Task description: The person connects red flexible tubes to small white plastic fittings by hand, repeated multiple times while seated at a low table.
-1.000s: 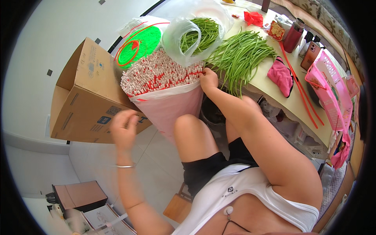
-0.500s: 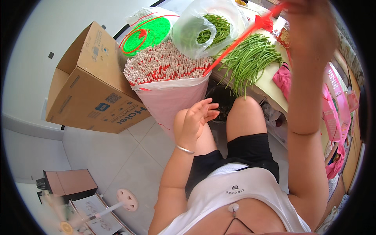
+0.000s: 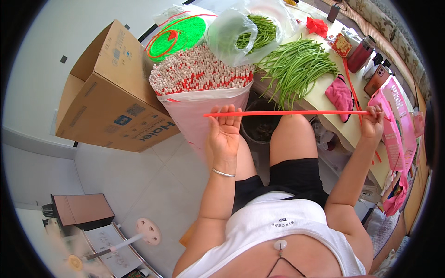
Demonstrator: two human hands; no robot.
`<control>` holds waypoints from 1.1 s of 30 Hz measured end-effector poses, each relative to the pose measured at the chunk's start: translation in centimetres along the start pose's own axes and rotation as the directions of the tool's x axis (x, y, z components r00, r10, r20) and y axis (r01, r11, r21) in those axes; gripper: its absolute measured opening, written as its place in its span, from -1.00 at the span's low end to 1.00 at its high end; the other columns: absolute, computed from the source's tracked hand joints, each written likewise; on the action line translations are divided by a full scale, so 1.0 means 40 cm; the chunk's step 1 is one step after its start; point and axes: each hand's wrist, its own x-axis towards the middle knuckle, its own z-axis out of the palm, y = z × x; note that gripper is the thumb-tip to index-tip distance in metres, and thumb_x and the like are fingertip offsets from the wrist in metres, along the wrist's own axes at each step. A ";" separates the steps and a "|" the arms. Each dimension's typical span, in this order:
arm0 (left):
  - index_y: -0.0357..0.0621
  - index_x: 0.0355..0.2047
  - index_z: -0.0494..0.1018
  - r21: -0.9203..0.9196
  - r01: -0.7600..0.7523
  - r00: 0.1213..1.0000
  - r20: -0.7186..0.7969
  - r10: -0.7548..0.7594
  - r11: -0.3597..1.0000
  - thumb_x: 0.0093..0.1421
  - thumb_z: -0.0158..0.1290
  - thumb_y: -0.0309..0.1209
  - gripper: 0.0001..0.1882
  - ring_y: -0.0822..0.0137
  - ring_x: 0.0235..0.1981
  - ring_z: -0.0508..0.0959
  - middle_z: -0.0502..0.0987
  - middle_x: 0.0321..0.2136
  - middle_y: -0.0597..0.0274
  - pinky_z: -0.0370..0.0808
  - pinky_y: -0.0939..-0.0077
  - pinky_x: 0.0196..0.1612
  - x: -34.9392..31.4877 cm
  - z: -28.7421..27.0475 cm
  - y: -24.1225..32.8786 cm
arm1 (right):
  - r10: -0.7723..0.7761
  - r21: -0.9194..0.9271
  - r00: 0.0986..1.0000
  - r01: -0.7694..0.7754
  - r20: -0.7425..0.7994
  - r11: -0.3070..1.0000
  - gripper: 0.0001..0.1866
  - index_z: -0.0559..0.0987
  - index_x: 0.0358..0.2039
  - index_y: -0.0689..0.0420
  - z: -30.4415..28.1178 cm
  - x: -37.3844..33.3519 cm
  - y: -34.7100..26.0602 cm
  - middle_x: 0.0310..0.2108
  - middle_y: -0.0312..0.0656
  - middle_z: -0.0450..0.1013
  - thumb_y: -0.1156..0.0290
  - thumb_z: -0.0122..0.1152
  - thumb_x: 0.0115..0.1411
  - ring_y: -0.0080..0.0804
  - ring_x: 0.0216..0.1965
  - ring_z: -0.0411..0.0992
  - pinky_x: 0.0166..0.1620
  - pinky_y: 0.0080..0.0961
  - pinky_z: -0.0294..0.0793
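A long, thin red strip (image 3: 287, 113) is stretched level above my knees. My right hand (image 3: 372, 123) has its fingers closed on the strip's right end. Palm up, my left hand (image 3: 225, 134) is open, and the strip's left end lies across its stretched fingers. Beyond my left hand stands a tall pale pink bag (image 3: 208, 104), packed with upright white-tipped red sticks (image 3: 199, 69). Past the strip, a loose heap of green stems (image 3: 299, 69) spreads on the pale table (image 3: 320, 95). More red strips (image 3: 352, 88) lie near my right hand.
A large open cardboard box (image 3: 120, 92) stands at left. A clear plastic bag (image 3: 227, 34) of green stems is beside a bright green mesh (image 3: 185, 34). The table holds a pink cloth (image 3: 340, 96), flask (image 3: 361, 54), phone (image 3: 376, 79) and pink basket (image 3: 389, 125). A fan (image 3: 76, 262) sits lower left.
My right hand has come down and nearer from the upper right, bringing the red strip level. My left hand has turned palm up, and the strip now crosses its fingers.
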 end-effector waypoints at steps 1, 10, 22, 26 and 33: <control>-0.12 0.00 0.46 -0.055 -0.022 0.997 0.077 0.026 0.998 0.35 0.00 -0.18 -0.66 0.03 0.15 0.47 0.54 0.04 0.02 0.25 -0.12 0.35 0.007 -0.003 0.009 | -0.010 0.004 1.000 0.010 -0.003 1.000 -0.72 0.42 -0.13 0.33 0.004 -0.010 0.024 -0.40 -0.20 0.18 0.34 -0.14 0.45 -0.37 -0.38 0.17 -0.23 -0.42 0.29; -0.12 -0.33 0.57 -0.405 -0.042 0.954 0.254 0.157 0.913 0.31 0.10 -0.27 -0.80 0.48 -0.59 0.27 0.36 -0.60 0.40 0.26 0.53 -0.45 -0.011 0.164 0.186 | 0.265 0.325 0.918 -0.357 0.294 0.876 -0.87 0.43 -0.28 0.10 0.252 -0.095 0.264 -0.56 -0.40 0.18 0.37 -0.04 0.41 -0.55 -0.52 0.12 -0.35 -0.52 0.21; -0.31 -0.48 0.59 0.971 -0.115 0.786 0.218 -0.578 0.210 0.14 0.23 -0.44 -0.84 0.27 -0.69 0.44 0.50 -0.65 0.12 0.33 0.38 -0.58 -0.217 0.246 0.127 | 0.943 -0.906 0.227 0.401 0.241 0.135 -0.86 0.47 -0.33 0.19 0.409 -0.345 0.445 -0.50 -0.09 0.43 0.42 0.23 0.22 -0.04 -0.42 0.46 -0.33 -0.18 0.43; -0.29 -0.44 0.60 0.985 -0.172 0.846 0.143 -0.514 -0.009 0.12 0.24 -0.42 -0.85 0.27 -0.63 0.47 0.51 -0.65 0.12 0.36 0.46 -0.53 -0.238 0.204 0.092 | 0.944 -0.886 0.247 0.455 0.218 0.085 -0.89 0.52 -0.31 0.14 0.358 -0.401 0.487 -0.50 -0.13 0.46 0.45 0.25 0.16 -0.07 -0.42 0.49 -0.34 -0.21 0.47; -0.27 -0.44 0.59 0.946 -0.262 0.844 0.130 -0.520 -0.188 0.10 0.23 -0.49 -0.91 0.23 -0.65 0.44 0.49 -0.65 0.09 0.34 0.42 -0.55 -0.248 0.182 0.068 | 0.964 -0.831 0.226 0.555 0.138 -0.011 -0.87 0.56 -0.27 0.10 0.339 -0.418 0.500 -0.48 -0.14 0.48 0.47 0.17 0.14 -0.10 -0.38 0.51 -0.26 -0.21 0.48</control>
